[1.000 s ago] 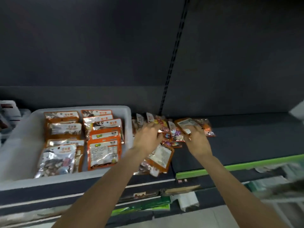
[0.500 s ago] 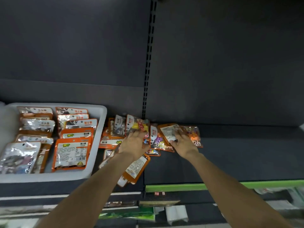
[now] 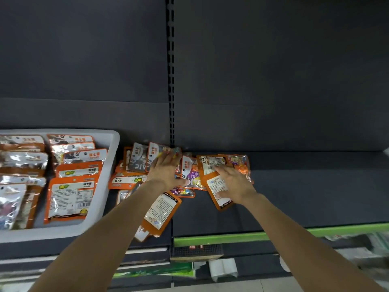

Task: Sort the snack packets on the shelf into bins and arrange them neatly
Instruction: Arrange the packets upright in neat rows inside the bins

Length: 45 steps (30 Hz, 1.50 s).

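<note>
White bin (image 3: 109, 157) at left, part filled with tidy rows. Beside it on the shelf (image 3: 305, 197), a loose heap of snack packets (image 3: 134, 163) under sorting. Left hand (image 3: 166, 170) flat on the heap, fingers relaxed. Right hand (image 3: 236, 184) pressing an orange packet (image 3: 219, 191), possibly pinching. Next: lift one, carry left into the bin.

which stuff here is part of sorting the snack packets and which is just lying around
Part of the job:
loose snack packets piled on the shelf
white bin with packets in rows
left hand and right hand, both resting on the pile

Just lying about:
white paper on a lower shelf
green packaging below
</note>
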Each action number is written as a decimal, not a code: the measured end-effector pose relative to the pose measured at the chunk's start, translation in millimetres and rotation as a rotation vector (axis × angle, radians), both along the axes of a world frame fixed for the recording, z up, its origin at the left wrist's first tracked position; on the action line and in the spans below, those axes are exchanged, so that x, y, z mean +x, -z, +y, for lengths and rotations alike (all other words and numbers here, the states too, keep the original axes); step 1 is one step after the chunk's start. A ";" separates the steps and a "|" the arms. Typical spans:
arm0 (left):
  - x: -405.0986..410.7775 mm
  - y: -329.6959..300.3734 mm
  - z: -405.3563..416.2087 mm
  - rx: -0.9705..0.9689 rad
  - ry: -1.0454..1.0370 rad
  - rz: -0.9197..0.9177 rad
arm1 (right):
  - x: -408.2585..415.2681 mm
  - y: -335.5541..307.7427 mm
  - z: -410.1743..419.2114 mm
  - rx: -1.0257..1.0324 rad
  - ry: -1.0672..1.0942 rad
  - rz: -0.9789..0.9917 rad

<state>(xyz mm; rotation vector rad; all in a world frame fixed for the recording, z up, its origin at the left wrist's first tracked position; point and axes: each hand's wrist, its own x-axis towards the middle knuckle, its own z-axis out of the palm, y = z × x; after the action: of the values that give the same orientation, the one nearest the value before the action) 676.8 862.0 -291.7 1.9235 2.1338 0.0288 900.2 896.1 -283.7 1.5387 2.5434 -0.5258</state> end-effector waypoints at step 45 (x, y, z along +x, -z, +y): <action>-2.2 -115.0 -36.7 0.637 -0.255 -0.725 | -31.3 -110.4 -25.9 0.346 0.195 0.492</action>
<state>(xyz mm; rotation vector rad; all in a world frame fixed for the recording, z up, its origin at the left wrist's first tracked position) 674.6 825.3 -176.8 1.5060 1.9262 1.3659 868.9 870.3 -173.4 2.0023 2.9902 -0.5691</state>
